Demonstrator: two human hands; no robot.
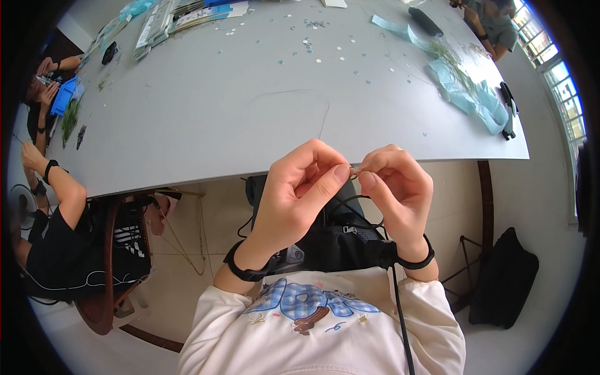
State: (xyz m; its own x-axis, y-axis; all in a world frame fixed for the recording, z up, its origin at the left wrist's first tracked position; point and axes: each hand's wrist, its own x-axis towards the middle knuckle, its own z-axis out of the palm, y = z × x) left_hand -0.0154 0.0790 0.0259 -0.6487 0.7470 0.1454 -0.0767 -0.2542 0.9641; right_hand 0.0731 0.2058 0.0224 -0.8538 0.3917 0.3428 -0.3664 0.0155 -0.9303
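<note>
My left hand [301,190] and my right hand [400,194] meet just off the near table edge, both with thumb and forefinger pinched. A tiny dark loop [354,175] shows between the fingertips; it is too small to name, and the fingers hide most of it. From behind my left hand a thin thread [325,116] runs away over the grey-white table [187,131] and curves to the left. The other fingers of both hands are curled in.
Small white and pale blue discs [319,60] lie scattered across the table's far half. Crumpled light-blue material [462,94] with green strands and a black stapler-like tool [508,111] are at right. People sit at left, near a blue bin [64,97], and far right.
</note>
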